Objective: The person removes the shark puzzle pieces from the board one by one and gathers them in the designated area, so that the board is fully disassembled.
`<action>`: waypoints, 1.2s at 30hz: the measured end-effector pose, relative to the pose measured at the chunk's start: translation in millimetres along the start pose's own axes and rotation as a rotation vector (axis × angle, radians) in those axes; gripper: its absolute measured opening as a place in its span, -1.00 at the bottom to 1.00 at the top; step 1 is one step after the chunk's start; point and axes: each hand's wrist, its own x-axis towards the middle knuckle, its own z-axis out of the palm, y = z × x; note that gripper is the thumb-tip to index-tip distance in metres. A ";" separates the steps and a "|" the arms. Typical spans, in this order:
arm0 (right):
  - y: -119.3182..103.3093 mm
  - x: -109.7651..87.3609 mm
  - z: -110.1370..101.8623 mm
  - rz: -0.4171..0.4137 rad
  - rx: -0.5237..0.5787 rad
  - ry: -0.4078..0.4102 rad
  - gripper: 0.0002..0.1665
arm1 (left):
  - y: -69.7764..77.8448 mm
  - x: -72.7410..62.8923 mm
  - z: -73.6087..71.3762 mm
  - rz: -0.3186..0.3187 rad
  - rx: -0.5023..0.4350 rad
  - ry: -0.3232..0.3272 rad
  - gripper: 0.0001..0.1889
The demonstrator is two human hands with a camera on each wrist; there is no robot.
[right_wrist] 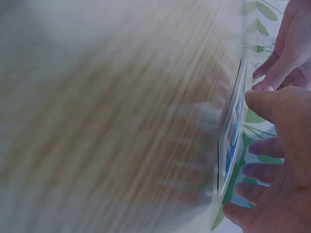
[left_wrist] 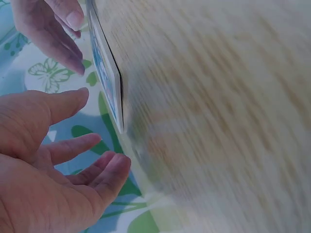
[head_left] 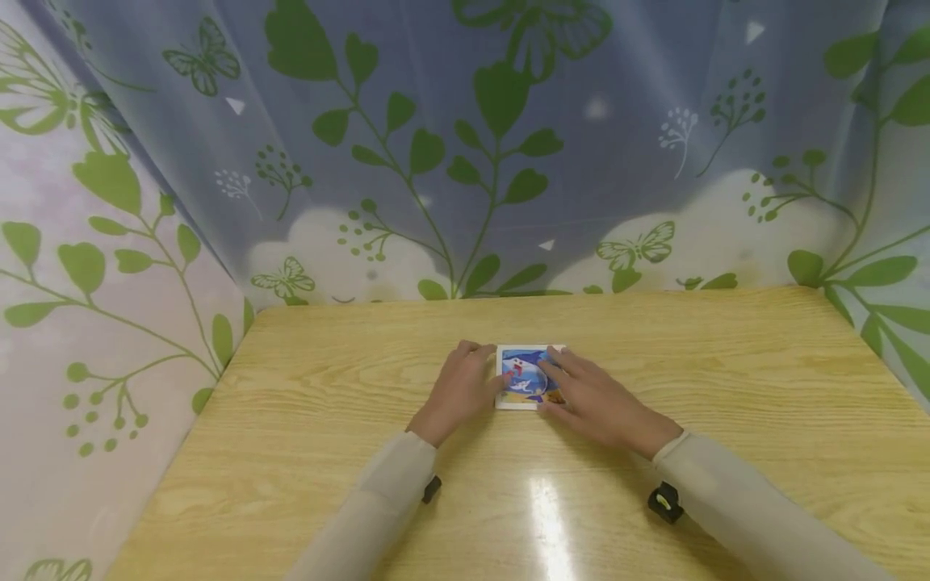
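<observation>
A small flat square picture board (head_left: 524, 378) with a white border and a cartoon blue-and-white sea animal lies on the wooden table (head_left: 349, 484). My left hand (head_left: 461, 391) is at its left edge, the thumb reaching over the border and the other fingers loosely bent. From the right, my right hand (head_left: 599, 399) spreads its fingers over the board's right part and covers some of the picture. In both wrist views the board (left_wrist: 108, 77) appears edge-on, thin and flat on the table. Neither hand grips it; whether the fingertips touch it I cannot tell.
Behind the table's far edge hangs a blue and white curtain (head_left: 450, 161) with green leaves and butterflies. A similar patterned cloth (head_left: 87, 323) borders the left side. Dark wrist devices, one (head_left: 664, 502) below the right sleeve, sit under both forearms.
</observation>
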 end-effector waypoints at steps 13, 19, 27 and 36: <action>4.4 21.2 9.9 -0.060 0.046 -0.055 -0.30 | -1.4 17.7 9.8 -0.037 -0.049 0.015 -0.54; 6.4 21.9 10.0 -0.037 0.070 -0.091 -0.30 | -1.2 23.9 13.3 -0.046 -0.038 0.015 -0.56; 7.0 21.1 7.1 -0.034 0.076 -0.100 -0.31 | -0.1 28.3 14.6 -0.056 -0.027 0.014 -0.59; 7.7 20.9 6.3 -0.066 0.039 -0.086 -0.33 | 2.1 28.6 13.0 -0.094 -0.032 -0.005 -0.58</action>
